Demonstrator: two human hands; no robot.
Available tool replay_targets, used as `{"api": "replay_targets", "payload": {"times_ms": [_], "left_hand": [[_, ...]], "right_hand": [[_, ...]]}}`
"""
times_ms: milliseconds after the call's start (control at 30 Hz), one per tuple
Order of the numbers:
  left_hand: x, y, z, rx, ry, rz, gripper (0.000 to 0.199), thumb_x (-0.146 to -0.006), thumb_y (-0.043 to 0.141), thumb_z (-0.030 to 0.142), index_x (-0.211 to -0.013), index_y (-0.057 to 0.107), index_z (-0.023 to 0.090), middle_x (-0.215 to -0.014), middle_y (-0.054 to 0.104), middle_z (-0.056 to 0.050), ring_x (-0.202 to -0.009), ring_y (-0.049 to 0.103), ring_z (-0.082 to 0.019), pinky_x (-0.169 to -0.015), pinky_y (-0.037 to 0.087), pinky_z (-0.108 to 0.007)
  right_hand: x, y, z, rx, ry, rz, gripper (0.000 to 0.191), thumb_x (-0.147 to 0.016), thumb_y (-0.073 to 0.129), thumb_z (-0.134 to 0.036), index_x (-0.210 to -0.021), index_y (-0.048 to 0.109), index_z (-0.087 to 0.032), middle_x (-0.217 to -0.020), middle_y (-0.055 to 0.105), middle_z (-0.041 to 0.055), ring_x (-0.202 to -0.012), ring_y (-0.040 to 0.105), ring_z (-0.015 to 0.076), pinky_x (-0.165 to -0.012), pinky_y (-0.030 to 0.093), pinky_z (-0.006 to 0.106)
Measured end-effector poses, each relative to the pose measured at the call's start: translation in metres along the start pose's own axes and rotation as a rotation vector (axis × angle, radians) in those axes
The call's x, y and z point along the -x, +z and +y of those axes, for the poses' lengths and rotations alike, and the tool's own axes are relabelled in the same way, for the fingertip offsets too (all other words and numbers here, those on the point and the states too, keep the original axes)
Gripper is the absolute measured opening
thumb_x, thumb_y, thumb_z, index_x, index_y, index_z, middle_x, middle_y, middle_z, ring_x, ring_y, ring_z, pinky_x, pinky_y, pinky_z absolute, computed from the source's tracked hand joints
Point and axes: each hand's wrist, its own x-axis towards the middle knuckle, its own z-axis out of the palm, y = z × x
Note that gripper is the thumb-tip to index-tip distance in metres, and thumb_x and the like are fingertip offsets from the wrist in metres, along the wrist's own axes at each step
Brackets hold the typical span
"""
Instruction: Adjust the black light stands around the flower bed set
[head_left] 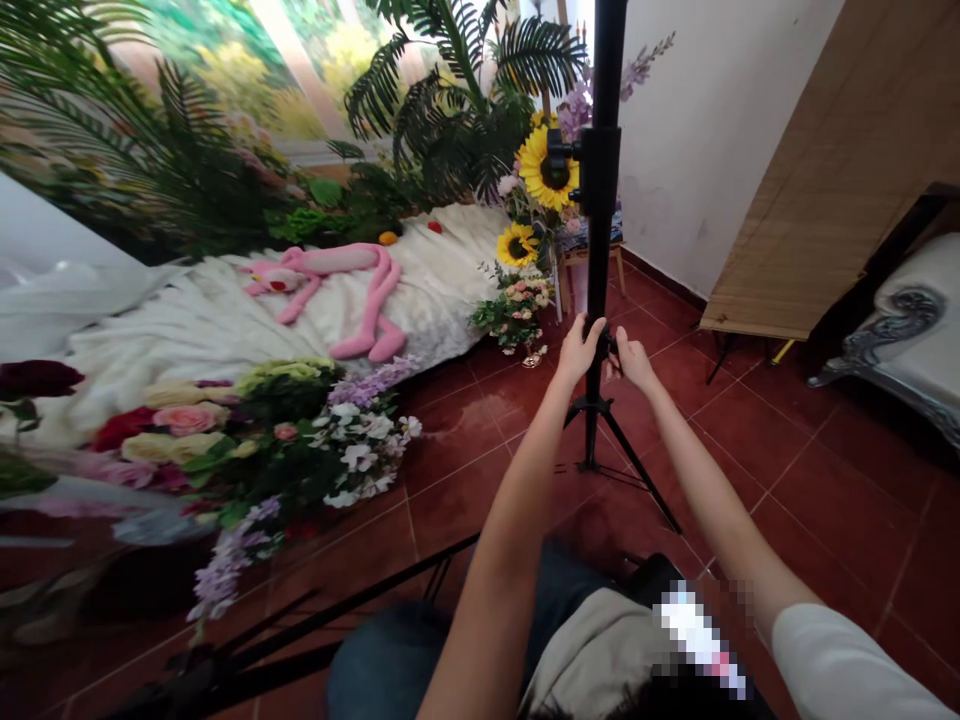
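A black light stand (598, 245) rises upright in front of me, its legs (645, 475) spread on the floor. Low on the pole, my left hand (580, 350) is closed around the black collar from the left side. My right hand (633, 360) is on the other side of the same collar, fingers curled in at what looks like a tightening knob; my own hands partly hide it. Higher up, another black collar (600, 170) with its knob (557, 150) is free of both hands.
A white furry cloth (450, 260) carries a pink plush toy (337, 265). Artificial flowers (195, 430) and sunflowers (546, 168) stand around it. Another black tripod leg (352, 600) crosses below. Right are a bamboo blind (802, 190) and an ornate sofa (926, 320).
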Motion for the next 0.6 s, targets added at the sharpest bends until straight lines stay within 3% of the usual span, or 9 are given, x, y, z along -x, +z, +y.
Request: {"api": "replay_targets", "payload": {"times_ms": [100, 167, 233, 333, 467, 600], "left_hand": [[0.013, -0.015, 0.001, -0.021, 0.038, -0.085, 0.043, -0.089, 0.06, 0.047, -0.121, 0.059, 0.018, -0.115, 0.07, -0.01, -0.102, 0.068, -0.017, -0.095, 0.052, -0.031], [0.036, -0.031, -0.003, -0.043, -0.044, -0.103, 0.039, -0.087, 0.063, 0.043, -0.114, 0.063, 0.015, -0.117, 0.071, -0.013, -0.104, 0.068, -0.018, -0.097, 0.051, -0.033], [0.071, -0.055, -0.014, -0.071, -0.207, -0.125, 0.034, -0.085, 0.063, 0.044, -0.1, 0.067, 0.014, -0.109, 0.073, -0.013, -0.099, 0.069, -0.018, -0.096, 0.052, -0.034], [0.137, -0.11, -0.037, -0.032, -0.422, -0.118, 0.043, -0.078, 0.066, 0.055, -0.095, 0.068, 0.016, -0.106, 0.074, -0.011, -0.092, 0.071, -0.02, -0.092, 0.055, -0.036], [0.231, -0.204, -0.061, -0.043, -0.62, 0.169, 0.066, -0.058, 0.071, 0.074, -0.091, 0.068, 0.017, -0.094, 0.077, -0.007, -0.085, 0.072, -0.022, -0.091, 0.055, -0.038], [0.318, -0.295, -0.051, -0.057, -0.724, 0.521, 0.082, -0.038, 0.073, 0.082, -0.087, 0.067, 0.016, -0.084, 0.076, -0.006, -0.076, 0.071, -0.021, -0.086, 0.056, -0.038]], "right_hand": [[0.001, 0.001, -0.002, -0.036, -0.005, 0.003, 0.08, -0.08, 0.01, -0.09, -0.041, 0.034, -0.024, -0.042, 0.054, 0.0047, -0.037, 0.046, 0.0091, -0.046, 0.038, 0.023], [0.002, 0.002, -0.003, -0.025, 0.003, 0.012, 0.081, -0.078, 0.009, -0.092, -0.04, 0.033, -0.024, -0.043, 0.055, 0.0047, -0.038, 0.047, 0.0088, -0.048, 0.039, 0.023], [0.003, 0.002, -0.002, -0.006, 0.007, 0.018, 0.082, -0.077, 0.01, -0.093, -0.039, 0.032, -0.024, -0.043, 0.055, 0.0047, -0.04, 0.047, 0.0088, -0.05, 0.04, 0.023], [0.002, 0.0, -0.001, 0.014, 0.004, 0.021, 0.082, -0.077, 0.011, -0.092, -0.04, 0.033, -0.024, -0.043, 0.054, 0.0045, -0.041, 0.047, 0.0093, -0.052, 0.04, 0.023], [0.001, -0.004, -0.006, 0.008, 0.055, 0.011, 0.08, -0.082, 0.014, -0.089, -0.04, 0.034, -0.024, -0.044, 0.055, 0.0053, -0.04, 0.046, 0.01, -0.05, 0.039, 0.025], [0.004, -0.004, -0.008, 0.024, 0.166, 0.132, 0.074, -0.091, 0.022, -0.077, -0.043, 0.038, -0.024, -0.039, 0.046, 0.0024, -0.039, 0.044, 0.0114, -0.049, 0.038, 0.027]]}}
